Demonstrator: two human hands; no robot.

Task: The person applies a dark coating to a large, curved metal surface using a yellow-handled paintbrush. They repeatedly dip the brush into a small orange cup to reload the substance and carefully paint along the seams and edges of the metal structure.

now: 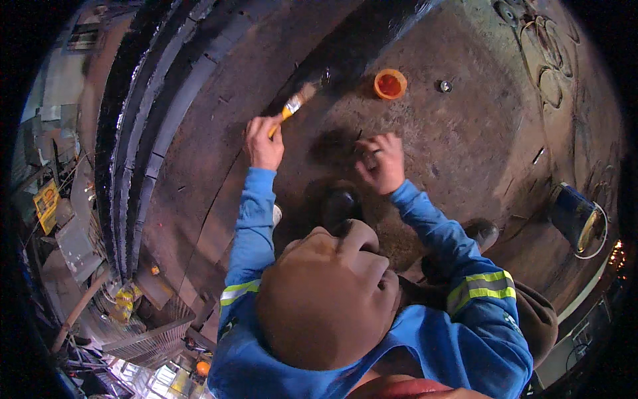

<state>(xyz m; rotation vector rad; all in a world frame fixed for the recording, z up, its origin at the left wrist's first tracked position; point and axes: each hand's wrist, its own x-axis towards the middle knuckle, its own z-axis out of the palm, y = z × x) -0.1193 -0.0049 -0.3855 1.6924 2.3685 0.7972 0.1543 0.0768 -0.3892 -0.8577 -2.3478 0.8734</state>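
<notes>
My left hand [264, 141] is closed round the yellow handle of a paintbrush [295, 105]. The pale bristles point up and to the right, close to a small shiny dark spot [325, 76] on the floor. My right hand [382, 163] hovers over the floor, slightly blurred, its fingers bent and apart; I make out nothing held in it. Beyond it stands an orange cup [379, 94] with red-orange stuff inside. A small round metal piece [445, 86] lies to the right of the cup.
Long dark metal beams [143, 126] run along the left. Coiled hoses or cables [550, 50] lie at the far right. A blue container [570, 211] with a pale hoop handle stands at the right. My dark boot [341, 205] is below my hands. Clutter and a yellow sign [46, 206] are at far left.
</notes>
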